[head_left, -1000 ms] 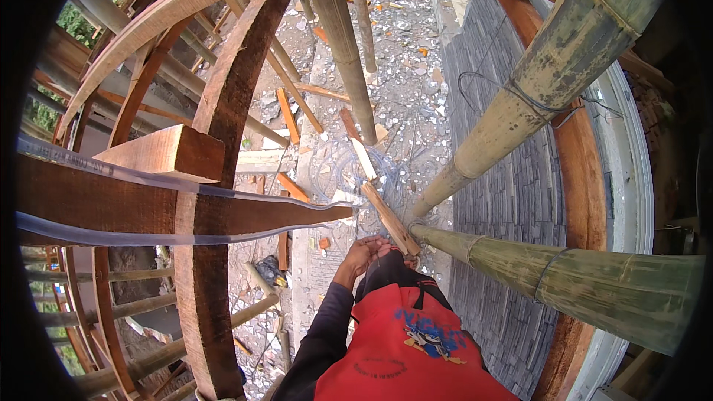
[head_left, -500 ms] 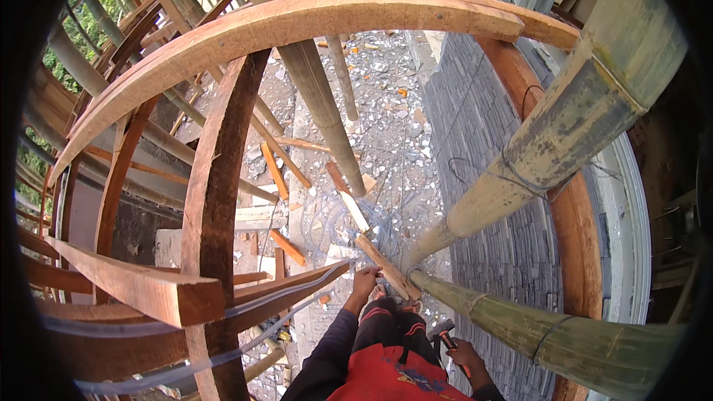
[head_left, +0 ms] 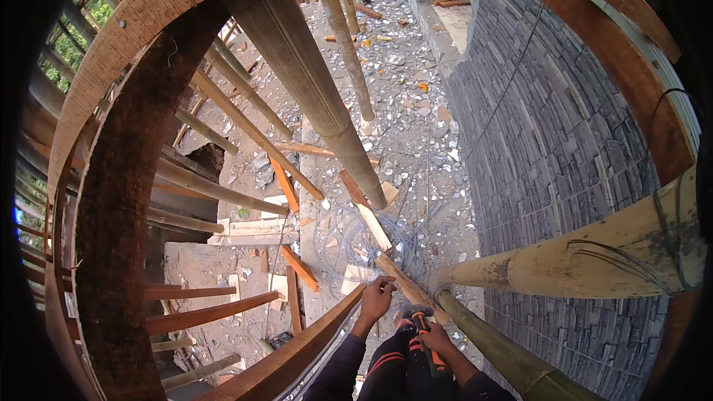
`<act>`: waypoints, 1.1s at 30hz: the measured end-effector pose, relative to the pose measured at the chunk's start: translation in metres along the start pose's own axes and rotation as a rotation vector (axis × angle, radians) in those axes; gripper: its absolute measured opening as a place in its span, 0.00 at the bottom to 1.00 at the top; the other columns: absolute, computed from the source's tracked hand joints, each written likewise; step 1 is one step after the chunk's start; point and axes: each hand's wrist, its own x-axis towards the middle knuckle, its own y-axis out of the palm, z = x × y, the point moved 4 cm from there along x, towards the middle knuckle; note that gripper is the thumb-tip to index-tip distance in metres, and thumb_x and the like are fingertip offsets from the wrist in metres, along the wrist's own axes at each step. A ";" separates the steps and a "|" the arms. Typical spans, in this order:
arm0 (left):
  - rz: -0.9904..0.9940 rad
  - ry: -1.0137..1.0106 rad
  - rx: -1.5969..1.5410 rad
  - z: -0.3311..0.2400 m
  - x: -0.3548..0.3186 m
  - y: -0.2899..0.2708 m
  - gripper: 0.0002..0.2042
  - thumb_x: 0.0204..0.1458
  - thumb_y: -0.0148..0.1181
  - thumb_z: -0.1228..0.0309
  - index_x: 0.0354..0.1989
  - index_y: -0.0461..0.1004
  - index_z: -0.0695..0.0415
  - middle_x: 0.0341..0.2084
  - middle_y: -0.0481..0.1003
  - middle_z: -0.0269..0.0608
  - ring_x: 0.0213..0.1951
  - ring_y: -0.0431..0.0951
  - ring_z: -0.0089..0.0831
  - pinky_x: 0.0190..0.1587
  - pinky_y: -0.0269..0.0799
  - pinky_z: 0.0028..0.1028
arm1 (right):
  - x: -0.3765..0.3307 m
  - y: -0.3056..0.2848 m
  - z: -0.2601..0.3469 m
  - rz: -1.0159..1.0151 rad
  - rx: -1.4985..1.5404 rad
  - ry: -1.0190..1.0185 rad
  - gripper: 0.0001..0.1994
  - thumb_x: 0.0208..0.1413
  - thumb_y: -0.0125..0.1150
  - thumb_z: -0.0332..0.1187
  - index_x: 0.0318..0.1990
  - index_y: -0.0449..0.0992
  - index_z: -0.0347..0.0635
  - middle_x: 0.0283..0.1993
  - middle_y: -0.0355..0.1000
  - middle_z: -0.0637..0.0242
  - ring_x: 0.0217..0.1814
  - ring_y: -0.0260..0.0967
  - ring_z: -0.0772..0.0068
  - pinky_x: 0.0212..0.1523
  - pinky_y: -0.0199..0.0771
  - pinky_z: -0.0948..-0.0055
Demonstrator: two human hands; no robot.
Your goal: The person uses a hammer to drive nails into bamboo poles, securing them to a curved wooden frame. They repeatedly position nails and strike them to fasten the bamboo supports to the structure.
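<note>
Hammer with a dark metal head and an orange-and-black grip (head_left: 420,323): 1 unit, held just left of the green bamboo pole (head_left: 520,357), which serves as landmark.
Right hand (head_left: 438,341): just left of the pole; fingers wrapped around the grip, hammer head showing beyond the fist.
Left hand (head_left: 379,298): left of the pole's far end; fingers loosely bent; cannot tell whether the fingertips pinch anything small.
Reddish-brown sawn wooden beam (head_left: 297,353): left of the pole, tip near the left hand; contact cannot be confirmed.
Rough tan timber (head_left: 408,284): at the pole's far end, partly behind the left hand.
Pale yellow bamboo pole (head_left: 546,273): right of the green pole's far end, dark wire around it.
Step in hand: judged to be holding the hammer ready; no blow visible.
Next move: judged to call for a firm grip and hammer clearance from both poles.
</note>
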 end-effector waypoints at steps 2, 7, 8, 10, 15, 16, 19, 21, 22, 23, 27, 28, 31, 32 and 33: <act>-0.031 0.041 -0.076 -0.006 0.004 -0.010 0.12 0.53 0.47 0.72 0.42 0.72 0.62 0.27 0.78 0.42 0.27 0.76 0.26 0.32 0.71 0.25 | 0.035 -0.001 0.011 -0.147 -0.073 -0.027 0.16 0.40 0.63 0.33 0.37 0.71 0.33 0.30 0.73 0.57 0.27 0.74 0.62 0.28 0.72 0.65; -0.051 0.058 -0.200 -0.030 0.007 -0.023 0.11 0.55 0.48 0.73 0.43 0.71 0.64 0.30 0.76 0.43 0.28 0.73 0.23 0.34 0.70 0.23 | 0.082 -0.006 0.054 -0.287 0.195 0.028 0.13 0.40 0.60 0.28 0.35 0.70 0.32 0.25 0.71 0.56 0.24 0.73 0.63 0.26 0.72 0.65; -0.053 0.053 -0.190 -0.033 0.007 -0.024 0.10 0.55 0.48 0.73 0.43 0.70 0.64 0.30 0.76 0.43 0.29 0.74 0.23 0.35 0.70 0.23 | 0.089 -0.007 0.062 -0.286 0.280 0.021 0.12 0.40 0.60 0.27 0.34 0.69 0.31 0.24 0.71 0.57 0.23 0.72 0.63 0.24 0.71 0.66; -0.021 0.080 -0.221 -0.039 0.006 -0.025 0.10 0.55 0.49 0.73 0.42 0.70 0.64 0.30 0.76 0.43 0.31 0.75 0.24 0.36 0.70 0.23 | 0.104 -0.010 0.075 -0.298 0.428 0.009 0.10 0.41 0.59 0.25 0.32 0.68 0.31 0.22 0.69 0.57 0.21 0.70 0.64 0.21 0.70 0.66; -0.194 0.131 -0.114 -0.052 0.005 -0.044 0.08 0.54 0.51 0.74 0.40 0.71 0.64 0.31 0.77 0.47 0.34 0.78 0.33 0.37 0.70 0.27 | 0.161 -0.012 0.084 -0.186 0.777 0.158 0.03 0.46 0.55 0.22 0.26 0.68 0.33 0.18 0.66 0.61 0.15 0.66 0.67 0.16 0.67 0.67; -0.212 0.130 -0.092 -0.055 0.005 -0.048 0.08 0.54 0.51 0.74 0.39 0.71 0.64 0.31 0.77 0.47 0.34 0.78 0.33 0.37 0.70 0.27 | 0.175 -0.013 0.084 -0.175 0.755 0.171 0.03 0.47 0.55 0.22 0.27 0.68 0.33 0.18 0.66 0.60 0.15 0.66 0.66 0.16 0.67 0.67; -0.234 0.064 -0.073 -0.059 0.006 -0.059 0.07 0.54 0.52 0.74 0.37 0.71 0.66 0.30 0.77 0.46 0.34 0.78 0.31 0.38 0.70 0.27 | 0.217 -0.019 0.078 -0.152 0.741 0.234 0.04 0.48 0.55 0.23 0.30 0.66 0.32 0.17 0.65 0.61 0.14 0.65 0.67 0.15 0.67 0.68; -0.267 -0.024 -0.133 -0.054 0.005 -0.066 0.07 0.54 0.52 0.75 0.37 0.71 0.66 0.30 0.77 0.46 0.34 0.77 0.30 0.39 0.70 0.28 | 0.247 -0.027 0.074 -0.171 0.786 0.289 0.05 0.48 0.55 0.23 0.30 0.65 0.32 0.18 0.65 0.61 0.15 0.65 0.68 0.15 0.67 0.70; -0.281 -0.029 -0.089 -0.051 0.005 -0.069 0.06 0.54 0.52 0.76 0.37 0.71 0.66 0.31 0.77 0.46 0.35 0.77 0.29 0.40 0.70 0.28 | 0.262 -0.032 0.073 -0.189 0.848 0.264 0.05 0.48 0.55 0.23 0.29 0.65 0.32 0.18 0.64 0.62 0.15 0.65 0.68 0.16 0.67 0.70; -0.308 -0.009 -0.028 -0.047 0.004 -0.074 0.06 0.54 0.52 0.76 0.37 0.71 0.66 0.31 0.76 0.46 0.36 0.77 0.28 0.41 0.70 0.27 | 0.276 -0.036 0.071 -0.190 0.917 0.261 0.04 0.48 0.54 0.23 0.29 0.65 0.33 0.19 0.64 0.62 0.15 0.65 0.69 0.16 0.67 0.71; -0.417 -0.285 -0.239 -0.008 -0.001 -0.093 0.07 0.55 0.52 0.76 0.39 0.68 0.65 0.31 0.75 0.44 0.36 0.75 0.28 0.44 0.68 0.27 | 0.317 -0.058 0.066 -0.146 1.065 0.210 0.05 0.48 0.55 0.23 0.29 0.64 0.35 0.20 0.64 0.63 0.17 0.65 0.70 0.17 0.69 0.71; -0.405 -0.383 -0.261 0.004 -0.005 -0.097 0.14 0.53 0.55 0.70 0.45 0.66 0.64 0.33 0.74 0.47 0.36 0.74 0.34 0.43 0.69 0.29 | 0.326 -0.065 0.063 -0.149 1.083 0.187 0.05 0.48 0.54 0.23 0.29 0.64 0.36 0.20 0.64 0.63 0.17 0.65 0.70 0.17 0.69 0.71; -0.427 -0.486 -0.369 0.037 -0.018 -0.106 0.14 0.55 0.51 0.73 0.49 0.65 0.64 0.36 0.73 0.44 0.38 0.73 0.35 0.44 0.69 0.29 | 0.353 -0.089 0.054 -0.209 1.059 0.197 0.05 0.48 0.54 0.22 0.29 0.64 0.36 0.21 0.65 0.63 0.17 0.65 0.69 0.17 0.70 0.70; -0.551 -0.577 -0.524 0.050 -0.023 -0.109 0.14 0.55 0.50 0.74 0.49 0.65 0.64 0.37 0.73 0.44 0.39 0.73 0.34 0.44 0.69 0.29 | 0.361 -0.098 0.051 -0.232 1.032 0.194 0.05 0.48 0.54 0.22 0.29 0.64 0.35 0.22 0.65 0.63 0.17 0.65 0.69 0.17 0.70 0.69; -0.680 -0.663 -0.681 0.061 -0.028 -0.110 0.14 0.55 0.50 0.75 0.50 0.65 0.64 0.38 0.73 0.45 0.40 0.73 0.33 0.44 0.70 0.29 | 0.369 -0.106 0.052 -0.186 1.029 0.148 0.05 0.48 0.55 0.22 0.29 0.64 0.35 0.22 0.66 0.63 0.17 0.66 0.68 0.17 0.70 0.68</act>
